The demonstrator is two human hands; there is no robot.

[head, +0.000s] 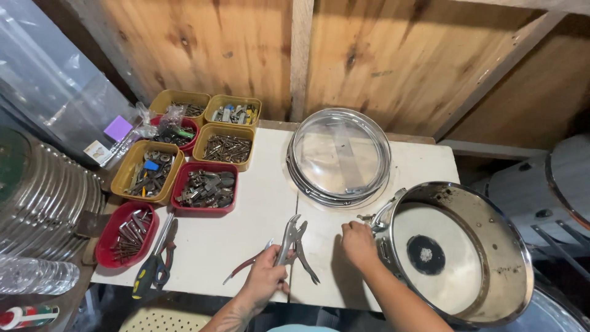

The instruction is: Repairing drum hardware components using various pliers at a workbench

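Left grip [265, 278] around locking pliers [294, 243], right hand [358, 243] at drum shell [458, 251].

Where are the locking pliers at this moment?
In the head view, the locking pliers are low and centre on the white table, gripped by the left hand, just left of the right hand at the metal drum shell.

locking pliers [294, 241] | steel, upright-tilted | snare drum [458, 252] | chrome, table edge

We cannot see the snare drum [458, 252] bottom, cut off by the lower edge; the right hand [358, 243] hides the lug it touches, and small parts in the trays [206, 187] blur together
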